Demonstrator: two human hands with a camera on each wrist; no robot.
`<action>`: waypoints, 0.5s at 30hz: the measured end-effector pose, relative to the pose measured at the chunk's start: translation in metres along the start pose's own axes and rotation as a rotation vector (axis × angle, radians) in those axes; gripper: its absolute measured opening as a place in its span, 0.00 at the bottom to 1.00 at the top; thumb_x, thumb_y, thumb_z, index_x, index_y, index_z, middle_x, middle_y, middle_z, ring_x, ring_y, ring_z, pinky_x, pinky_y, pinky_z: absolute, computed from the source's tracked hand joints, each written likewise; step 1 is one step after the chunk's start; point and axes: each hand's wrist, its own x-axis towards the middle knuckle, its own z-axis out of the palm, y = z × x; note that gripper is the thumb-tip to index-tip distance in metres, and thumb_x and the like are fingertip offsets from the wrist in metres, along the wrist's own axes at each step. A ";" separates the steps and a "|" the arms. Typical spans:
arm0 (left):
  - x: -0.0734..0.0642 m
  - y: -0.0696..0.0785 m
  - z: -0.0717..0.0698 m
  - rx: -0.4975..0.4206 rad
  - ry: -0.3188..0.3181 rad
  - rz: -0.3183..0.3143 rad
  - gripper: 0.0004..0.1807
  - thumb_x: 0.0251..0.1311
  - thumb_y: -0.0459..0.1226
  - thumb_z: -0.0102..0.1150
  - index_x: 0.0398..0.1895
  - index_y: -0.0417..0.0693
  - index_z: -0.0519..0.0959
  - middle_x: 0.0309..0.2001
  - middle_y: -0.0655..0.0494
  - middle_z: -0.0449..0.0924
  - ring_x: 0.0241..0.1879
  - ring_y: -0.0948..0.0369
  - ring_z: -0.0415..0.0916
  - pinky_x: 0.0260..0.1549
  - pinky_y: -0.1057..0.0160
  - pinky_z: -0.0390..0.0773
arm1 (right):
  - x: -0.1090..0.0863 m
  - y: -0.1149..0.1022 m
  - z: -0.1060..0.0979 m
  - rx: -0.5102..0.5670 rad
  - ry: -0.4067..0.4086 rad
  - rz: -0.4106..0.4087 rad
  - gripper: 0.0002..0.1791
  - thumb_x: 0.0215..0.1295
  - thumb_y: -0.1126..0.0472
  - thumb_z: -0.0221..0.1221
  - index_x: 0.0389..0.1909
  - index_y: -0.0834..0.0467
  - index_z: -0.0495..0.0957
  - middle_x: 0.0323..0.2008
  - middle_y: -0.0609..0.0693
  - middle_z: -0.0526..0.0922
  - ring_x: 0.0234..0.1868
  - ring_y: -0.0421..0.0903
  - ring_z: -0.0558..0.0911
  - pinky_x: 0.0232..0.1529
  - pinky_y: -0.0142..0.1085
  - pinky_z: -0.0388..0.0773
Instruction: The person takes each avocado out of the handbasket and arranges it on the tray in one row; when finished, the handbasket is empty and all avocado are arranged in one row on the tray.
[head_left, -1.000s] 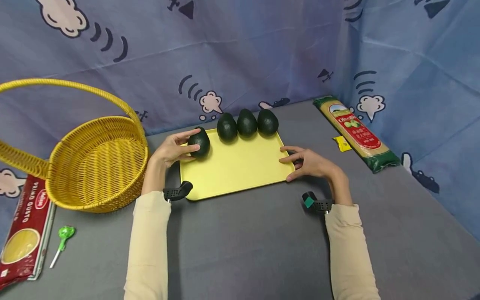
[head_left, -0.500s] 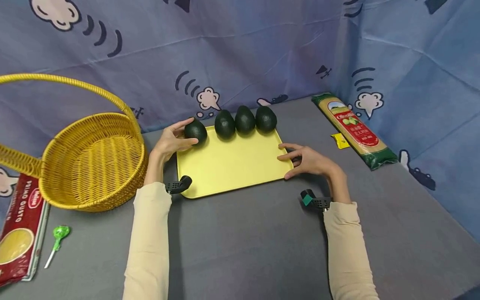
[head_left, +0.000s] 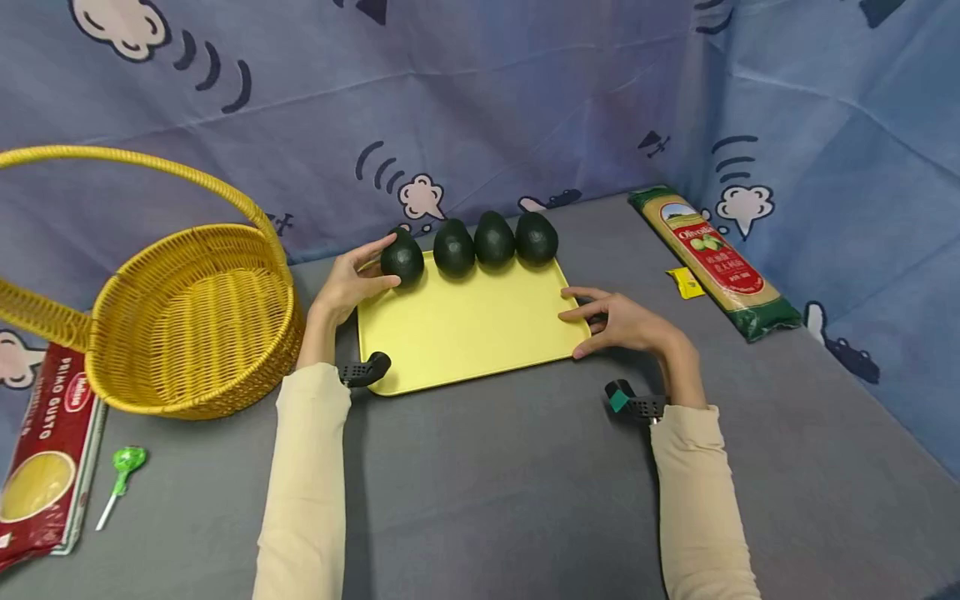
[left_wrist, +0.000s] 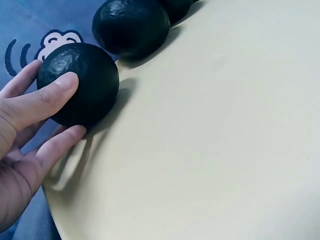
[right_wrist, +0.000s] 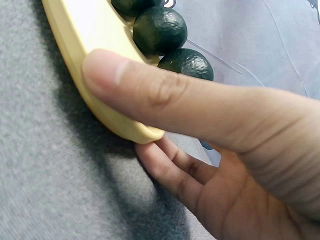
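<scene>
In the head view, my left hand [head_left: 354,281] holds a dark green avocado [head_left: 402,260] at the back left corner of a yellow tray [head_left: 472,333]. The left wrist view shows the thumb on top of this avocado [left_wrist: 87,90] and the fingertips along its sides. Three more avocados [head_left: 453,248] stand side by side along the tray's back rim, just right of the held one. My right hand [head_left: 618,323] grips the tray's right end near the front corner. In the right wrist view its thumb lies over the rim [right_wrist: 95,107], with fingers at the tray's underside.
A yellow wicker basket [head_left: 262,367] with a tall handle stands left of the tray. Farther left lie a red pasta packet [head_left: 45,450] and a green lollipop [head_left: 127,460]. On the right are a spaghetti bag [head_left: 712,258] and a small yellow packet [head_left: 686,283]. Patterned cloth [head_left: 487,100] hangs behind.
My left hand has moved the avocado toward the back rim, then slightly right, closer to the other avocados. The right hand keeps its place at the tray. The head view shifted a little.
</scene>
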 end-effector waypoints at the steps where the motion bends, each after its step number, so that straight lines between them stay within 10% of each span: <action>1: 0.001 0.001 0.001 0.005 0.000 0.004 0.37 0.58 0.23 0.60 0.71 0.49 0.63 0.72 0.49 0.57 0.67 0.49 0.60 0.60 0.57 0.70 | 0.000 0.000 0.000 0.001 0.000 0.000 0.32 0.50 0.62 0.72 0.58 0.67 0.76 0.70 0.61 0.58 0.60 0.57 0.71 0.54 0.50 0.75; 15: 0.008 0.001 0.009 -0.019 -0.016 -0.029 0.38 0.58 0.23 0.61 0.71 0.52 0.64 0.73 0.52 0.54 0.67 0.50 0.60 0.56 0.60 0.73 | 0.002 -0.001 0.000 -0.015 0.001 0.041 0.33 0.51 0.61 0.73 0.59 0.66 0.75 0.71 0.59 0.57 0.62 0.57 0.69 0.56 0.51 0.74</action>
